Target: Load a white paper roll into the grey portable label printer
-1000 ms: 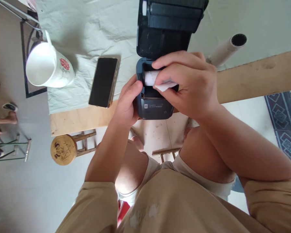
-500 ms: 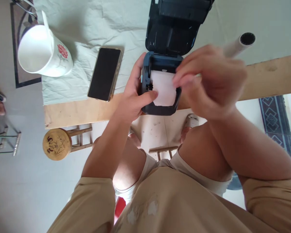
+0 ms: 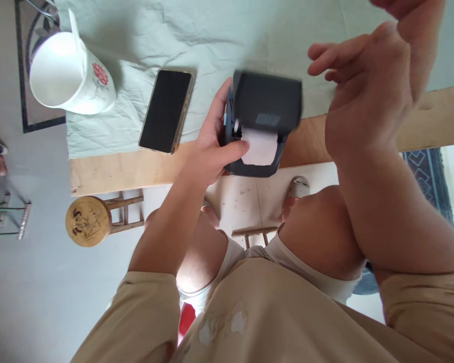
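Note:
My left hand [image 3: 210, 146] is wrapped round the left side of a small black label printer [image 3: 255, 170], holding it over the table's front edge. Its thumb rests at the edge of the white paper roll [image 3: 263, 148] inside. The printer's black lid [image 3: 267, 101] is folded partway over the body and blurred; the front part of the paper still shows below it. Off to the right, apart from the printer, my right hand [image 3: 371, 96] is raised with fingers spread and nothing in it. Part of it runs out of the top edge.
A phone [image 3: 166, 111] lies left of the printer on the pale green cloth [image 3: 196, 30]. Further left a white mug with a red flower [image 3: 102, 83] stands with a handle sticking up from it. Below are a wooden table edge [image 3: 128, 174] and a round wooden stool [image 3: 88, 222].
The printer's lid has swung from fully raised down over the rear of the paper. My right hand has left the paper and moved right and up. My left hand keeps its hold.

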Motion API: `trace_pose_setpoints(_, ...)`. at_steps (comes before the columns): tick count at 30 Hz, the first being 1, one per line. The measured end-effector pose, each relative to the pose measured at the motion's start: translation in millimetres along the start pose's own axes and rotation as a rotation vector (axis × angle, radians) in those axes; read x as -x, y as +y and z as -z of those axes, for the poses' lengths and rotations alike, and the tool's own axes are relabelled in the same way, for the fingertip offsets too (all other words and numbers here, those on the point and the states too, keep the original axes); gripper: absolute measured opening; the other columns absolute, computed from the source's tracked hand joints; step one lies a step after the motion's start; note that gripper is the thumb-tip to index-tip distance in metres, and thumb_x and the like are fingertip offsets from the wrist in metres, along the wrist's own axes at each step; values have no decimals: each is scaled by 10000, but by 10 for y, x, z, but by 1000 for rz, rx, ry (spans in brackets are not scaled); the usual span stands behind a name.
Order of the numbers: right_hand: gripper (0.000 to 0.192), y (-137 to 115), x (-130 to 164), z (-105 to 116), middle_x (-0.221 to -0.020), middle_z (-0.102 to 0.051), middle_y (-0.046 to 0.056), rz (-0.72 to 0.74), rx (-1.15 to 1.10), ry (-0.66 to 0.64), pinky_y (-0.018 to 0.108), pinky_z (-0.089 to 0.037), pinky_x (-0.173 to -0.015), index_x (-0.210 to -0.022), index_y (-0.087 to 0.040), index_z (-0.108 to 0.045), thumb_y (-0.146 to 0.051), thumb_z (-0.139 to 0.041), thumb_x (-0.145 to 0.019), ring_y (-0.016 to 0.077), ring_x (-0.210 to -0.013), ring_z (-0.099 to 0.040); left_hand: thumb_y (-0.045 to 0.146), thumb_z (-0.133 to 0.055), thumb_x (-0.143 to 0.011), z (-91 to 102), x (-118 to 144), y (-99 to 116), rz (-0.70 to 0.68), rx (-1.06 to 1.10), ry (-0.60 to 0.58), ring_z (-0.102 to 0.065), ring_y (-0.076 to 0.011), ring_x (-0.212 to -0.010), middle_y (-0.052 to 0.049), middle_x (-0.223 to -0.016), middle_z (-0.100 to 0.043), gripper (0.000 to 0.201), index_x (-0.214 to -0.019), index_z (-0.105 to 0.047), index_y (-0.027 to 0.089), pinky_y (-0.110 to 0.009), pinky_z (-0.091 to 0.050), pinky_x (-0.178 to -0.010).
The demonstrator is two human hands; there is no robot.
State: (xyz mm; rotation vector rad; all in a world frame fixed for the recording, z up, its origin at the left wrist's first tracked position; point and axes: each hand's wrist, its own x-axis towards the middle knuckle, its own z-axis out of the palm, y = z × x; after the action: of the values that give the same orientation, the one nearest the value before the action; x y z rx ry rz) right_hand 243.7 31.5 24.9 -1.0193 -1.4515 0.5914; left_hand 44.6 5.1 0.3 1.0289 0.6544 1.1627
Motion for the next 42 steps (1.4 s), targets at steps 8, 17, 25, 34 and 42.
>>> trace_pose_setpoints(8,389,-42,94,-75,-1207,-581,35,-4,-7,-448,339,-504,-930,-1206,-248,-503,-465,-524,-884,163,-1108,-575,262,-755,-702,-20,10,22,4,-20,-21,-569,-182,-1182,2,-1334,-542,614,-1263,-508,293,-237,-510,-935)
trace_pose_setpoints(17,450,-74,131,-148,-1216,-563,21,120,196,-493,309,-491,-931,-1205,-258,-435,-455,-581,-827,145,-1074,-568,226,-638,-806,-156,50,63,83,19,144,-581,-51,-631,35,-781,-573,269,-1068,-582,243,-124,-428,-503)
trace_pose_setpoints(25,460,-43,184,-145,-1255,-536,58,226,160,-386,314,-477,-1008,-1227,-258,-419,-454,-565,-837,151,-1145,-548,529,-489,-880,-190,-18,87,-23,18,64,-577,-196,-1143,-32,-1046,-625,348,-1092,-616,284,-282,-502,-849)
trace_pose_setpoints(34,427,-113,188,-153,-1267,-557,82,325,278,-298,363,-485,-994,-1251,-236,-450,-417,-517,-870,202,-1231,-527,525,-479,-891,-78,-58,42,99,89,158,-608,-203,-1095,-22,-918,-696,347,-1023,-656,258,-309,-492,-872)
trace_pose_setpoints(42,543,-75,149,-89,-1280,-564,125,392,245,-406,362,-502,-1007,-1306,-197,-468,-366,-597,-807,227,-1234,-549,580,-479,-884,-20,-46,-48,56,152,235,-615,-174,-923,-28,-752,-648,405,-802,-662,228,-302,-496,-839)
